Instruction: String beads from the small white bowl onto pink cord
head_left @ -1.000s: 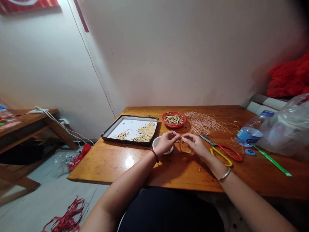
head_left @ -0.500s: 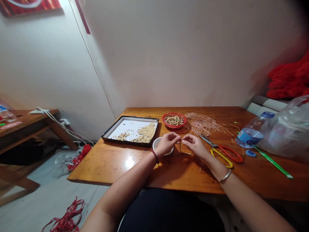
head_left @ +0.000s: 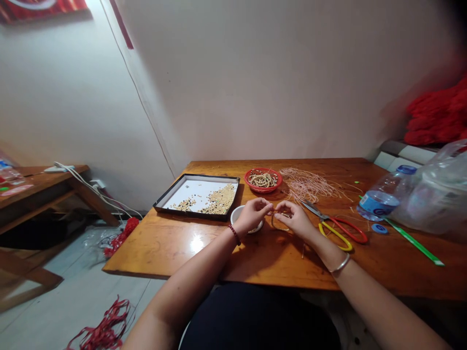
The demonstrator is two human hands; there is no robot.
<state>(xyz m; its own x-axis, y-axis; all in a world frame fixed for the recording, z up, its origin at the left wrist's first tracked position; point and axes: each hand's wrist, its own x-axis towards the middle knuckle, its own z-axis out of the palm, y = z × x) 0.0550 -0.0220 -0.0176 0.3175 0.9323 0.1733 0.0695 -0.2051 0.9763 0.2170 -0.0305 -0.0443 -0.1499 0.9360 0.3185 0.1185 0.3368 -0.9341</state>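
Close together over the middle of the table, my left hand (head_left: 254, 215) and my right hand (head_left: 295, 218) are pinched on a string of beads (head_left: 280, 228). Its pale beaded length hangs in a loop below my fingertips. The spot between the fingertips is too small to make out. A white bowl (head_left: 236, 212) sits partly hidden behind my left hand. To the left lies a black-rimmed tray (head_left: 175, 187) with loose pale and dark beads (head_left: 219, 200). Beyond my hands is a red basket (head_left: 249, 186) of beaded strings (head_left: 263, 180).
Scissors (head_left: 337, 231) with red and yellow handles lie right of my right hand. Loose pink cords (head_left: 310, 184) spread behind them. Farther right are a water bottle (head_left: 381, 199), its blue cap (head_left: 379, 228), a green strip (head_left: 416, 243) and a plastic bag (head_left: 438, 194).
My right hand's fingers have curled a little more, and the hanging bead string has shifted closer under them. My left hand stays nearly in place. The view has tilted slightly.
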